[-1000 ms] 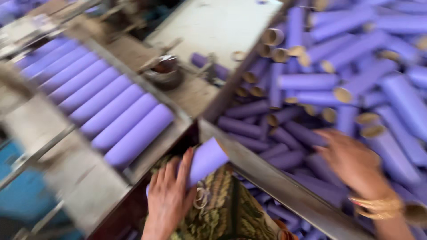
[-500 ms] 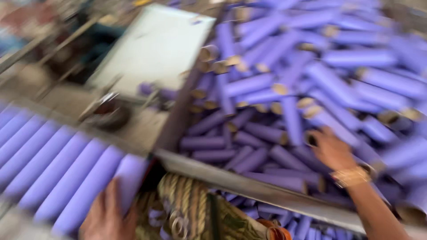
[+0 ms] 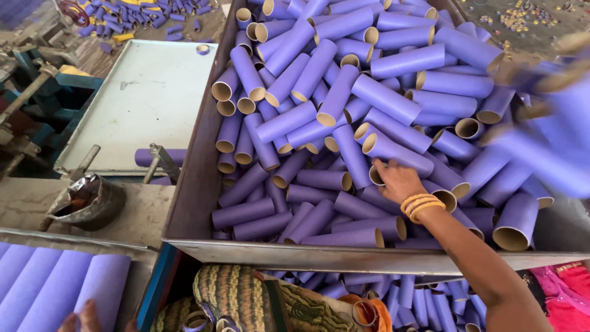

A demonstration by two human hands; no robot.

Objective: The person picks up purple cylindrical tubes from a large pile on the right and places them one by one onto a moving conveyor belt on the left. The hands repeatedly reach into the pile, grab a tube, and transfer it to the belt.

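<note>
Head view, landmark: the big metal bin [image 3: 196,184], heaped with purple cardboard tubes [image 3: 344,117].
Right hand: the right hand [image 3: 398,179] reaches into the bin near its front wall, fingers curled down onto one tube [image 3: 393,150] at the top of the heap; it looks like a grasp closing, though the fingertips are hidden behind the tube, so I cannot tell whether it is firmly gripped. Orange bangles [image 3: 421,205] sit on the wrist.
Left hand: only the fingertips of the left hand [image 3: 86,316] show, left of the bin and below its front corner, resting at the end of a row of laid-out tubes [image 3: 58,289]; whether it is open or holding anything I cannot tell.
Beside the bin: a pale flat tray [image 3: 147,98] to its left, and a crumpled dark tin [image 3: 92,200] on the ledge by its front left corner.
Progress: several tubes lie side by side in the row, so some sorting looks done; the bin remains nearly full, so most is left.
Against half a second ago: the right hand was farther right in the bin and has moved in toward the middle; the view has swung right and steadied; the left hand has dropped lower in the picture.
</note>
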